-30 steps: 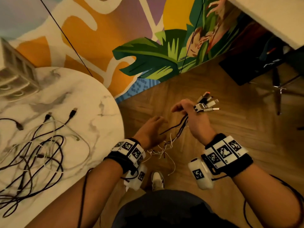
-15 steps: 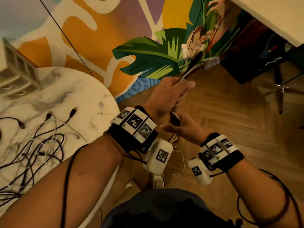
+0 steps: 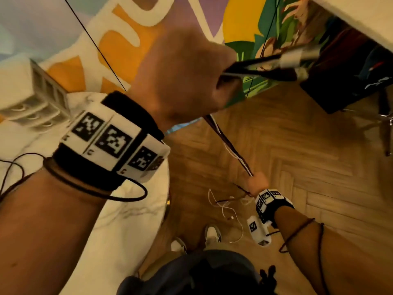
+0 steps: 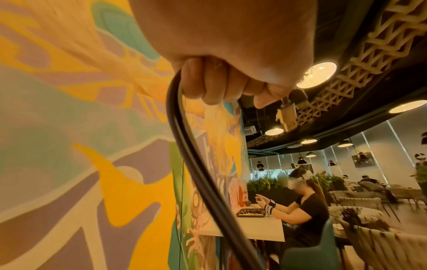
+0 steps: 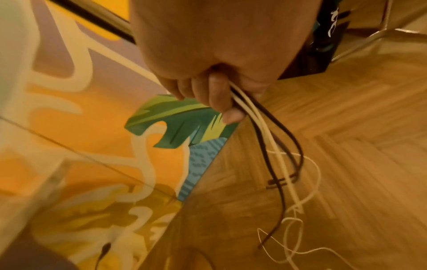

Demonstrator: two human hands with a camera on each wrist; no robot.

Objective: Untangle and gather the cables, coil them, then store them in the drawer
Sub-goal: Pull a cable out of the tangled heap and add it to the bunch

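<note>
- Up close, my left hand (image 3: 187,81) had come up high since a second earlier, when it hung low beside the right one. It was fisted around the plug end of the cable bundle (image 3: 229,145), fingers (image 4: 203,85) curled tight, with the plugs (image 3: 291,60) sticking out past the knuckles, blurred.
- Just below it, the cables ran taut and straight down from that fist, dark and white strands lying side by side. The stretch I judged to be the combing-out step: tangles were being pushed toward the free ends, so gathering was underway and coiling had not begun.
- Lower still, my right hand (image 3: 256,183) had dropped well away from the left. It was closed around the same bundle, fingers (image 5: 217,98) wrapped on thin white and dark-brown cords.
- Beneath that hand, the loose tails (image 5: 293,210) hung in slack loops above the wooden floor (image 3: 297,156); the white ones looked kinked and crossed over each other, so I judged that end was not yet untangled. Whether they touched the floor I could not tell.
- Off to my left, the marble counter (image 3: 136,220) showed a little black cable at its edge, mostly hidden by my forearm.
- Farthest, the white drawer unit (image 3: 36,99) stood at the back of the counter, its drawers seemingly closed, though blurred.
</note>
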